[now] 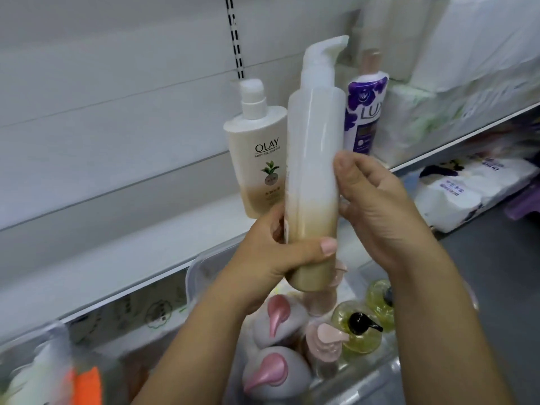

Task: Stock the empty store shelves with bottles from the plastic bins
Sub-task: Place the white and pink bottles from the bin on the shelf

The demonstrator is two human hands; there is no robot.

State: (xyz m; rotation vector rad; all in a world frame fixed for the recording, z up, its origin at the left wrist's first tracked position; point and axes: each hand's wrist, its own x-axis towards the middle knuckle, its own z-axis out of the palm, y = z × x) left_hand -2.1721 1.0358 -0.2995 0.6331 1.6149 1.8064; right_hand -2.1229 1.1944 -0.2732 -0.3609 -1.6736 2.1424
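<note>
I hold a tall white-to-beige pump bottle [314, 159] upright, edge-on, above the clear plastic bin [201, 270]. My left hand [277, 252] wraps its lower end, thumb across the front. My right hand [377, 206] presses against its right side with the fingertips on the bottle. Behind it on the white shelf [146, 258] stand an Olay pump bottle [258, 150] and a purple Lux bottle [363, 112]. Inside the bin are pink-pump bottles [274, 372] and yellow bottles with black pumps [361, 328].
White wrapped tissue packs [455, 62] fill the shelf to the right of the Lux bottle. More packs [467, 188] lie on the lower level at right. A second bin with a white bottle and orange items [84, 384] sits at lower left.
</note>
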